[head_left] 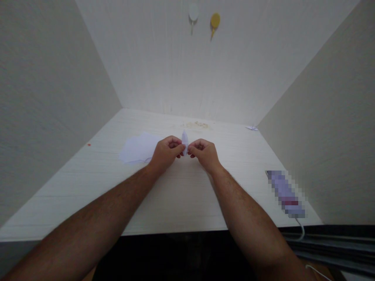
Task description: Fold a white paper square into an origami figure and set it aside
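A small folded piece of white paper stands upright between my two hands, narrow and pointed at its top, above the middle of the table. My left hand pinches its left side between thumb and fingers. At the paper's lower right edge, my right hand has its thumb and fingertips closed on it. Several loose sheets of white paper lie flat on the table just left of my left hand, which partly covers them.
The pale table is enclosed by walls on three sides. A blurred-out rectangular device with a white cable lies at the right. A small folded paper sits in the far right corner. White and yellow hooks hang on the back wall.
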A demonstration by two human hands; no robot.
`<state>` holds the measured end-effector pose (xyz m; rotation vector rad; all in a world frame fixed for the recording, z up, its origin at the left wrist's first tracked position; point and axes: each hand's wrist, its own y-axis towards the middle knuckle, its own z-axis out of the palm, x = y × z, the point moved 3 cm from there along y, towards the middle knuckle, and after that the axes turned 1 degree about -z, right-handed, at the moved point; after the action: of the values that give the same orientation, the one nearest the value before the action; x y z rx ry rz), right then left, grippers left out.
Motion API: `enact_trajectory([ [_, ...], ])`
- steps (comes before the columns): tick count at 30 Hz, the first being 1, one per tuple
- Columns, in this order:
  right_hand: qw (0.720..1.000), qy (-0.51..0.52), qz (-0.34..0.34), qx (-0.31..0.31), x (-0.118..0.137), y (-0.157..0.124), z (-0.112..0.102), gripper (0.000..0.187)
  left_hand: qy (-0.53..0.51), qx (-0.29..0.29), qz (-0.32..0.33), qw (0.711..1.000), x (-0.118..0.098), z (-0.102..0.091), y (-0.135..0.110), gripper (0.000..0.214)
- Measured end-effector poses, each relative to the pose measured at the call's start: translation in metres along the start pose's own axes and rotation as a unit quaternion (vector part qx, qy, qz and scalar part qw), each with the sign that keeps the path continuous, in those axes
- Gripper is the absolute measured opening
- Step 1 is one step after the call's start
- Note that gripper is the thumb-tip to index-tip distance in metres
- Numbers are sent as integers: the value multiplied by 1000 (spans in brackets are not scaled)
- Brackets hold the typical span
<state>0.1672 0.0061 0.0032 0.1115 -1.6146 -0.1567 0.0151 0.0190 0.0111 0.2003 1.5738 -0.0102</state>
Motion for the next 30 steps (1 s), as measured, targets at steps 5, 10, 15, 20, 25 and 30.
enact_trajectory([
  [5, 999, -37, -19, -4, 3, -1, -1, 18, 10, 1, 16, 1000, -1, 0, -1, 19],
  [10, 999, -52, -3, -2, 2, -1, -1, 22, 31, 12, 35, 999, -3, -1, -1, 17],
  [15, 997, -72, 10, -7, 2, -1, -2, 22, 51, 19, 30, 998, -4, -2, -2, 16],
  [20, 992, -123, -6, -9, 4, -1, -1, 16, 70, 17, 26, 997, -7, -1, -4, 15],
  [25, 991, -133, -11, -3, 4, -2, 0, 16, 92, -3, 32, 995, -11, 0, -5, 13],
  [30, 989, -149, -16, -6, 5, -3, 1, 17, 106, -14, 28, 994, -13, 0, -6, 12],
])
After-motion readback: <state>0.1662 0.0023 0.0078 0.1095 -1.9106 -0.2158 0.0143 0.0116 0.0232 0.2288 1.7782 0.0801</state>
